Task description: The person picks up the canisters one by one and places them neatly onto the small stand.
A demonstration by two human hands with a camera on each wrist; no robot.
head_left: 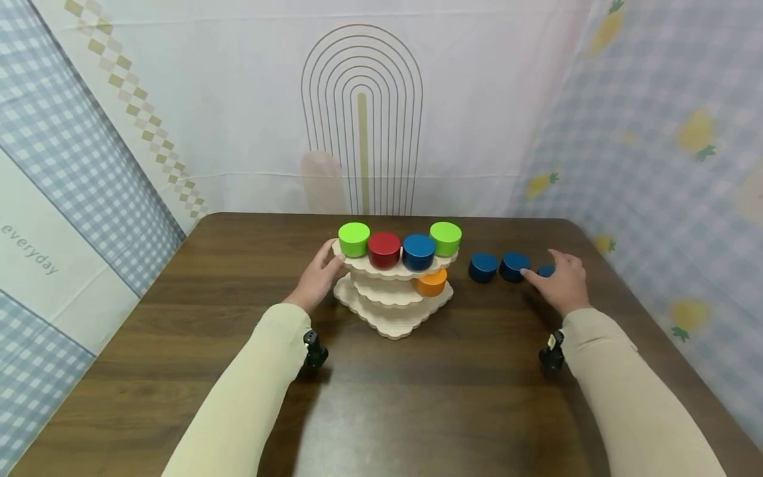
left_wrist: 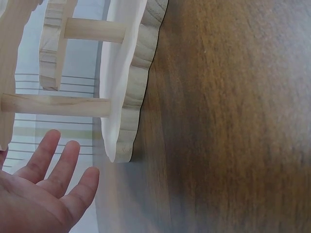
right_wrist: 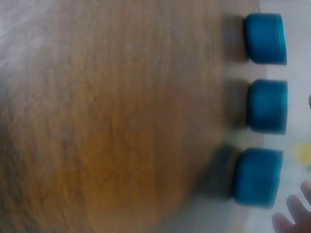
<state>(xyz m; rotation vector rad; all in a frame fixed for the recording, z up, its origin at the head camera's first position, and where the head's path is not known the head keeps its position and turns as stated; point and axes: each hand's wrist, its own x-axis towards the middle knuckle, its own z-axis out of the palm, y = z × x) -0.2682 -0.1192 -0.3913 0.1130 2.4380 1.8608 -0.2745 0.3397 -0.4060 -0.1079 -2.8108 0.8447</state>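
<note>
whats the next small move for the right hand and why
I'd probably have the right hand close on the rightmost blue tin: the head view shows that tin partly hidden behind the hand, which is spread and does not seem to grip it yet. The left hand is already at the tiered stand, perhaps to steady it.

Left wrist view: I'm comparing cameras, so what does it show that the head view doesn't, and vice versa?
Only left wrist: pale, round wooden posts.

Only head: a red cylinder, an orange cylinder, two green cylinders, four blue cylinders and the right hand.

Both: the left hand, the pale wooden tiered stand with scalloped edges, the brown wooden table and white cloth with printed lines.
</note>
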